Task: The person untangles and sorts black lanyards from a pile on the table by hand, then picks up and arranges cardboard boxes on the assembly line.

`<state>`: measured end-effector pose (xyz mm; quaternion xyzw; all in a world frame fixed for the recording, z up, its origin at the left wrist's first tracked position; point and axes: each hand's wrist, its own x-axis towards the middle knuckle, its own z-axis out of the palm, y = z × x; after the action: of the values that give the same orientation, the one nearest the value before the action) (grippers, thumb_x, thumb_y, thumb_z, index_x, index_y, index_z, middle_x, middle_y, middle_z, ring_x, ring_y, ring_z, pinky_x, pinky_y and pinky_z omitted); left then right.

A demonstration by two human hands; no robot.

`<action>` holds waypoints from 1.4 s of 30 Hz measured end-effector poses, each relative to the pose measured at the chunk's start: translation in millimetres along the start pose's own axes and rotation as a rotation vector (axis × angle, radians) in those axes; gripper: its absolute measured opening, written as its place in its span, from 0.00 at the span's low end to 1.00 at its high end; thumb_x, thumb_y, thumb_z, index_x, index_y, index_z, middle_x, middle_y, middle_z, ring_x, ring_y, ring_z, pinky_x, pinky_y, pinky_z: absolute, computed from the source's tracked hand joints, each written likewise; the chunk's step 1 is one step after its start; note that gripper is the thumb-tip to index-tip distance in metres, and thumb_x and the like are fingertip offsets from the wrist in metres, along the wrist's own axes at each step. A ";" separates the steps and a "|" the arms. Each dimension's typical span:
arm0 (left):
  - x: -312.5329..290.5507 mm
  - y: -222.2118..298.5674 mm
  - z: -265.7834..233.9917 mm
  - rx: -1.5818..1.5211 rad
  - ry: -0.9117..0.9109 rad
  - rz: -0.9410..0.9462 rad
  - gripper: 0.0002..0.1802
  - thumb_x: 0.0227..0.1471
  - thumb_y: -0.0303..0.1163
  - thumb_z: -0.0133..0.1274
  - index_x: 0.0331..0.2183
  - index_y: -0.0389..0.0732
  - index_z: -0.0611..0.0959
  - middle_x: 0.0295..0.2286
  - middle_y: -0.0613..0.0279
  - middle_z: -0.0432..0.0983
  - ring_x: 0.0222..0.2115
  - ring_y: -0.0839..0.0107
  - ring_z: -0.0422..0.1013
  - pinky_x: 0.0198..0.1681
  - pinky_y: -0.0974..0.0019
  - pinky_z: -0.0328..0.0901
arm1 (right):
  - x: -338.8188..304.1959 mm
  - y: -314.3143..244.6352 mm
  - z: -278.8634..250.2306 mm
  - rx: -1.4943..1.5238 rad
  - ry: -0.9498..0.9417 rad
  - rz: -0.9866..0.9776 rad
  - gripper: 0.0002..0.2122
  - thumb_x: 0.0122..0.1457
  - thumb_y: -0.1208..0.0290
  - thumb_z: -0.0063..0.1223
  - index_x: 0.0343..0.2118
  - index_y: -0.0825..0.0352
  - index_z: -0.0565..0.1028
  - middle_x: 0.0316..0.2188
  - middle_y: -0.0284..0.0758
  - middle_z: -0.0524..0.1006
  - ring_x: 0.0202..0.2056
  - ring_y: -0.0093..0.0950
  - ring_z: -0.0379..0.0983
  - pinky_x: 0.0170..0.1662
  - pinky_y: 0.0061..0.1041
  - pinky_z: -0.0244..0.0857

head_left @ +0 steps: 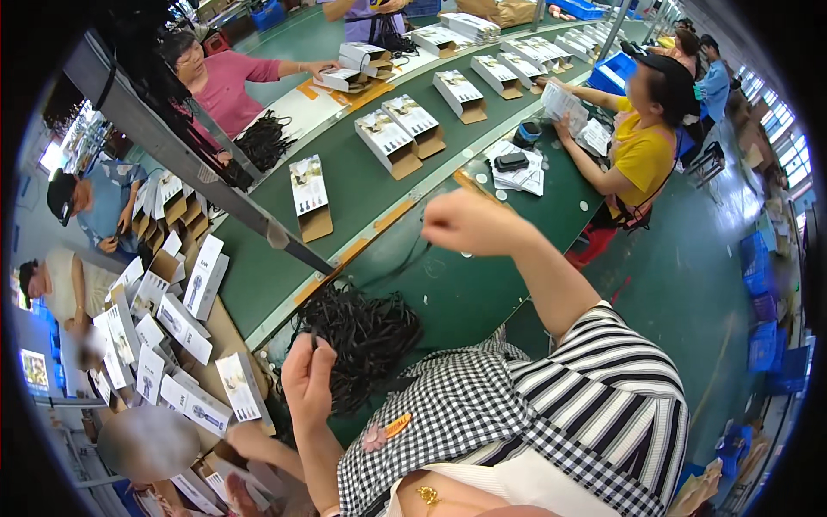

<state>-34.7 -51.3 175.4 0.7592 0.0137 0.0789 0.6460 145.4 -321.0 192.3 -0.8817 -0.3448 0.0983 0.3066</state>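
Observation:
A tangled heap of black cords (366, 340) lies on the green table in front of me. At the heap's left edge, my left hand (308, 375) is closed in a pinch, a dark cord end showing at the fingertips. My right hand (474, 222) is raised over the table, farther right, its fingers closed. From beneath it a thin black cord (413, 261) trails back toward the heap, blurred by motion. What lies inside the right fist is hidden.
A green conveyor (345, 246) with white open-ended boxes (310, 194) runs beyond the table's wooden edge. A metal post (289, 241) slants down near the heap. Boxes pile up (183, 332) at left. Co-workers sit around; a person in yellow (642, 138) handles papers at right.

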 end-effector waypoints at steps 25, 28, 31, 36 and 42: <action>-74.5 -96.8 -65.0 -0.957 0.231 -0.274 0.31 0.55 0.58 0.38 0.38 0.36 0.73 0.25 0.66 0.68 0.20 0.79 0.63 0.20 0.75 0.55 | 94.8 -172.4 211.6 0.482 -0.519 -0.721 0.04 0.48 0.78 0.51 0.29 0.66 0.72 0.23 0.37 0.71 0.28 0.36 0.67 0.37 0.30 0.59; -102.5 -97.3 -106.0 -0.694 0.333 -0.557 0.21 0.58 0.44 0.42 0.27 0.35 0.75 0.14 0.72 0.61 0.12 0.84 0.52 0.15 0.77 0.46 | 137.8 -181.3 267.3 0.593 -0.629 -0.721 0.10 0.48 0.74 0.53 0.36 0.66 0.73 0.29 0.36 0.74 0.34 0.32 0.69 0.40 0.30 0.62; -126.8 -112.6 -118.3 0.131 0.604 -0.402 0.22 0.58 0.43 0.43 0.21 0.36 0.74 0.12 0.72 0.60 0.13 0.85 0.51 0.16 0.77 0.45 | 185.1 -193.7 350.1 0.358 -0.583 -0.526 0.16 0.49 0.68 0.53 0.42 0.66 0.70 0.29 0.40 0.75 0.33 0.38 0.72 0.37 0.34 0.66; -151.9 -128.5 -147.0 -0.265 0.993 -0.458 0.24 0.59 0.45 0.41 0.17 0.40 0.68 0.12 0.72 0.57 0.11 0.83 0.50 0.15 0.76 0.43 | 166.2 -244.5 512.7 -0.199 -0.883 -0.824 0.27 0.49 0.61 0.53 0.52 0.63 0.60 0.29 0.45 0.76 0.33 0.42 0.74 0.34 0.39 0.67; -149.5 -114.9 -186.9 -0.880 1.090 -0.052 0.31 0.56 0.57 0.35 0.12 0.45 0.56 0.09 0.70 0.45 0.09 0.77 0.42 0.14 0.72 0.40 | 159.5 -222.4 528.5 -0.089 -0.388 -0.775 0.16 0.53 0.55 0.49 0.26 0.67 0.70 0.21 0.42 0.75 0.25 0.40 0.74 0.29 0.38 0.67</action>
<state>-198.6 132.2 75.8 0.2788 0.3205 0.4312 0.7960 -61.3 163.2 -85.2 -0.6646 -0.7056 0.1246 0.2121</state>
